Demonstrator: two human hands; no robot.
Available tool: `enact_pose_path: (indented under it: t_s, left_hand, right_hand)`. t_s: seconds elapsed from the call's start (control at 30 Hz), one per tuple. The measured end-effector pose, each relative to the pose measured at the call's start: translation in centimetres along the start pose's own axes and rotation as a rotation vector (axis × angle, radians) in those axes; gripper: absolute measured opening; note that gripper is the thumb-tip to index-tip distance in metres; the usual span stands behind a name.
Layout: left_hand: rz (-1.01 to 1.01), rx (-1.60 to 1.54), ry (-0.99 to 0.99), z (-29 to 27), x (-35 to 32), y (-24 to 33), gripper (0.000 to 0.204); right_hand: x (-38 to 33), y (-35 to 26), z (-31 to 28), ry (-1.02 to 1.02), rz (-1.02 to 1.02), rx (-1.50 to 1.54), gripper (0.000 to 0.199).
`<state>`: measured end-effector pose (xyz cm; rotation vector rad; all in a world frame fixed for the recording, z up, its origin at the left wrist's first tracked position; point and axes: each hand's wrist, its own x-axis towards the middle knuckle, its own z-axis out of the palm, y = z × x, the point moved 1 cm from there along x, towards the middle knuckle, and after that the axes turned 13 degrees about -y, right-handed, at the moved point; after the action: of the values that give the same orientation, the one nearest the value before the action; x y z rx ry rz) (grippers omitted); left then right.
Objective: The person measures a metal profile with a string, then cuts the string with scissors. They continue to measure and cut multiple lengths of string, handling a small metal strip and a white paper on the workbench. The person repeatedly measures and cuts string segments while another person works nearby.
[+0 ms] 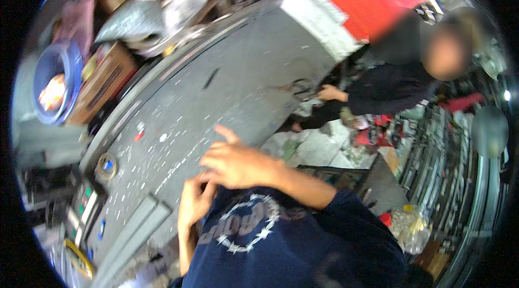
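Note:
My right hand [235,161] is held in front of my chest, over the near edge of the grey worktable [248,66]. Its index finger points out and the other fingers bend loosely; I see nothing held in it. Just below and to its left is my left hand [193,201], close to or touching the right fingers. The left fingertips are partly hidden and blurred, so I cannot make out whether they hold anything. Small white scraps [162,137] and a small red piece [139,136] lie scattered on the tabletop. Long grey metal strips [138,228] rest at its near left.
Another person [389,88] in dark clothing reaches to the table's right edge. A roll of tape [106,166] lies at the left, beyond it a blue bucket [69,80] and a cardboard box [102,85]. Long metal profiles [443,153] are stacked at the right.

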<state>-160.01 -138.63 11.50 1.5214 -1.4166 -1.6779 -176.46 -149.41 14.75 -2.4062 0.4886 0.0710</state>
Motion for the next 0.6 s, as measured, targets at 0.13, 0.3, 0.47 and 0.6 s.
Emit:
enact_pose_path:
  t_s: [0.13,0.3,0.47,0.6]
  left_hand:
    - [0.04,-0.082,0.129,-2.1,-1.5,-0.2,0.022]
    - [0.088,-0.07,0.186,-4.0,-1.6,-0.2,0.022]
    - [0.136,-0.121,0.251,-5.5,-0.8,-1.5,0.02]
    - [0.15,-0.219,0.316,-6.4,-1.0,-4.1,0.017]
  right_hand:
    - [-0.1,2.5,-1.7,0.04,-0.003,0.175,0.025]
    - [-2.3,3.5,-4.7,0.187,0.119,0.472,0.019]
    - [-4.0,4.9,-6.1,0.372,0.185,0.433,0.022]
    - [-4.8,5.8,-6.5,0.561,0.137,0.439,0.022]
